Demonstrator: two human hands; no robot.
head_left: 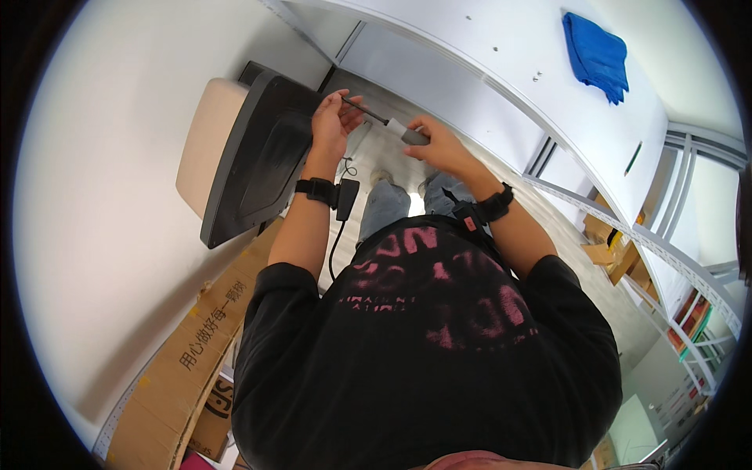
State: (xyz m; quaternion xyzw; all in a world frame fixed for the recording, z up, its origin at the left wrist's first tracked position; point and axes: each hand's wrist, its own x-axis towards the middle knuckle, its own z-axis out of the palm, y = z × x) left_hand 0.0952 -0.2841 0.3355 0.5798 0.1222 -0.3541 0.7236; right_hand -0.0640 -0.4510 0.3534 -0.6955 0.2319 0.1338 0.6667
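Note:
My right hand (pixel 440 147) is wrapped round the grey handle of a screwdriver (pixel 405 132). Its thin dark shaft points up and left to my left hand (pixel 335 125). At the shaft's end, the thumb and forefinger of that hand come together while its other fingers are loosely curled. Whatever small thing they may pinch there is too small to make out. Just left of my left hand stands a large black shell with a beige pad (pixel 210 149), like a chair seat or back, beside the white wall.
A white table (pixel 517 86) runs across the far right, bearing a blue cloth (pixel 597 56), a dark pen-like stick (pixel 633 158) and a few tiny metal bits. Long cardboard (pixel 176 368) leans at my left. Metal-framed shelving (pixel 689 313) with boxes stands at right.

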